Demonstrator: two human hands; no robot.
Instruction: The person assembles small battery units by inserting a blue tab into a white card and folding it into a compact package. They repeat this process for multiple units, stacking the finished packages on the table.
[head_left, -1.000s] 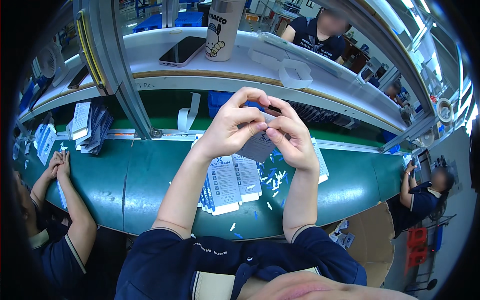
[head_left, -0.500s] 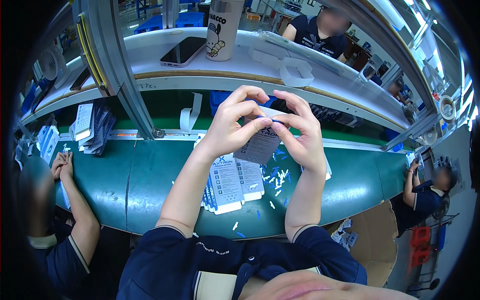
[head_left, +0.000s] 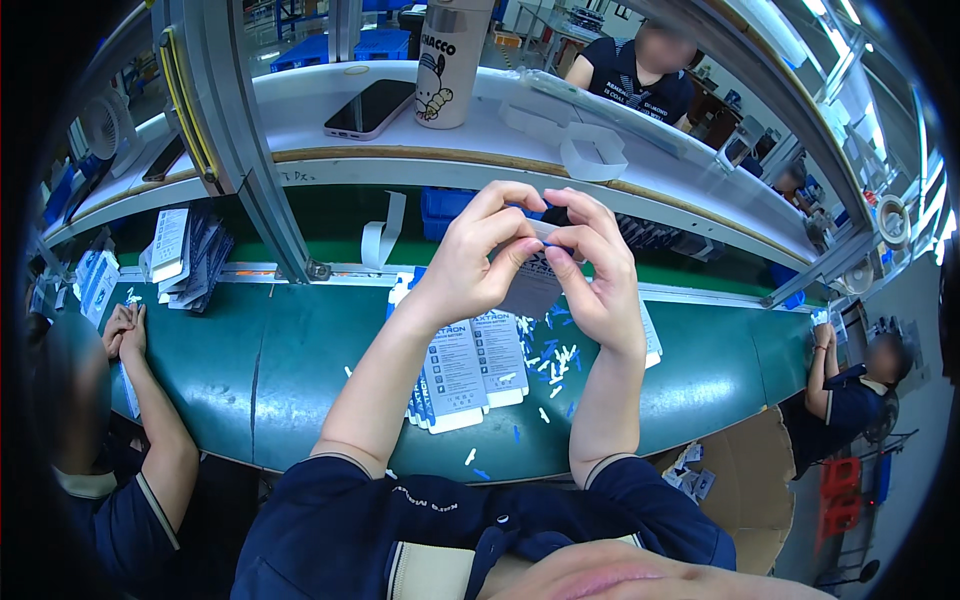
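Observation:
Above the bench, my left hand (head_left: 488,250) and my right hand (head_left: 598,275) hold a flat grey printed battery box (head_left: 533,292) between them. Thumbs and fingertips of both hands pinch its upper edge, where a small blue bit shows between them. My fingers cover much of the box. Below my left wrist lies an overlapping pile of flat printed battery boxes (head_left: 458,375). Beside that pile, many small white and blue plastic pieces (head_left: 552,365) are scattered, partly under my right forearm. Another flat box (head_left: 649,335) peeks out right of that forearm.
On the shelf stand a tumbler (head_left: 448,65), a phone (head_left: 370,110) and a clear plastic ring (head_left: 592,152). More boxes (head_left: 185,255) lie left, near a co-worker's clasped hands (head_left: 124,330). An open cardboard carton (head_left: 750,480) stands at the lower right. A metal post (head_left: 255,190) rises left.
Both hands have come slightly lower and turned a little. The held box tilts so that less of its printed face shows. My grip stays on its upper edge.

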